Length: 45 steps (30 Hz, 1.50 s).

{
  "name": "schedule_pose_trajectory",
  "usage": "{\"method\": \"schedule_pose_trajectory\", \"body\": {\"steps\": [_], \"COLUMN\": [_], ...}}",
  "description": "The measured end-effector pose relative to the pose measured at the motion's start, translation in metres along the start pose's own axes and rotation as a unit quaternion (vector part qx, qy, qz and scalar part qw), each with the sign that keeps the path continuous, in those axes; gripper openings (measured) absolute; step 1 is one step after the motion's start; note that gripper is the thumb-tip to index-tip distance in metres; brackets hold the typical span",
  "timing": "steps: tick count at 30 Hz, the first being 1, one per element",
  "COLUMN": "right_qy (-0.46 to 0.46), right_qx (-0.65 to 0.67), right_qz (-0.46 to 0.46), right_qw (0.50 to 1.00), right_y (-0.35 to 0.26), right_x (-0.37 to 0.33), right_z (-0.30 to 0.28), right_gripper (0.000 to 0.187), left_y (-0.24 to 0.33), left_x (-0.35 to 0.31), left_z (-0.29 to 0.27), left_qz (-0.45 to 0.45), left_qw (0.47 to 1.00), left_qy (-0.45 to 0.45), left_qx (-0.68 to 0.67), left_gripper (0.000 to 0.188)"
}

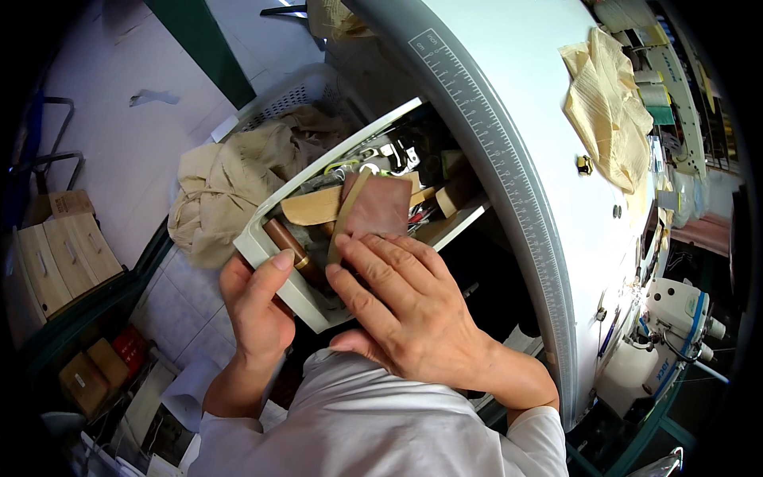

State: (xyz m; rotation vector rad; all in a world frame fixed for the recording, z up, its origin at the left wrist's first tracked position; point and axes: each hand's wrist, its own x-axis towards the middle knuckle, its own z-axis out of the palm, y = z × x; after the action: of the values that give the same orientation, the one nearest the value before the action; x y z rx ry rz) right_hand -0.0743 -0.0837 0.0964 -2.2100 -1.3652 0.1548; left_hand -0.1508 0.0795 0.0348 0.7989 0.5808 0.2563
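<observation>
The flat brown piece [380,205] lies on top of the clutter in the middle of the drawer [253,246]. We judge it light, flexible and perhaps a little slippery, like leather or vinyl, and not fragile; its free corner toward the drawer's far end looks the easiest place to take hold. Our right hand [413,302] rests over its near edge, fingers extended with slight gaps and thumb apart; we cannot tell whether anything is pinched underneath. Our left hand [266,306] is at the drawer's front, thumb at the rim, its other fingers mostly hidden.

Inside the drawer, a tan strip [350,211] runs along the brown piece's left side, a brown cylinder [284,238] sits by the front, and shiny metal parts [393,155] lie farther back. Left of the drawer, a perforated basket [290,94] holds beige cloth [214,183].
</observation>
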Motion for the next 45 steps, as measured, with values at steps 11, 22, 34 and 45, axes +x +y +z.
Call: {"method": "schedule_pose_trajectory", "body": {"steps": [11, 22, 34, 45], "right_qy": [0.007, 0.073, 0.137, 0.274], "right_qx": [-0.08, -0.097, -0.109, -0.251], "right_qz": [0.052, 0.045, 0.08, 0.233], "right_qw": [0.995, 0.992, 0.981, 0.899], "right_y": [0.015, 0.029, 0.036, 0.052], "right_x": [-0.011, -0.02, -0.03, -0.128], "right_z": [-0.003, -0.026, -0.034, -0.116], "right_gripper": [0.048, 0.028, 0.024, 0.021], "left_y": [-0.002, -0.003, -0.008, -0.01], "left_x": [0.004, 0.007, 0.006, 0.007], "left_z": [-0.012, -0.011, -0.016, -0.018], "left_qz": [-0.021, -0.014, -0.016, 0.001], "left_qw": [0.999, 0.999, 1.0, 0.993], "left_qy": [-0.037, -0.048, 0.0, 0.043], "left_qx": [0.026, -0.004, 0.02, 0.108], "left_gripper": [0.045, 0.039, 0.042, 0.054]}}
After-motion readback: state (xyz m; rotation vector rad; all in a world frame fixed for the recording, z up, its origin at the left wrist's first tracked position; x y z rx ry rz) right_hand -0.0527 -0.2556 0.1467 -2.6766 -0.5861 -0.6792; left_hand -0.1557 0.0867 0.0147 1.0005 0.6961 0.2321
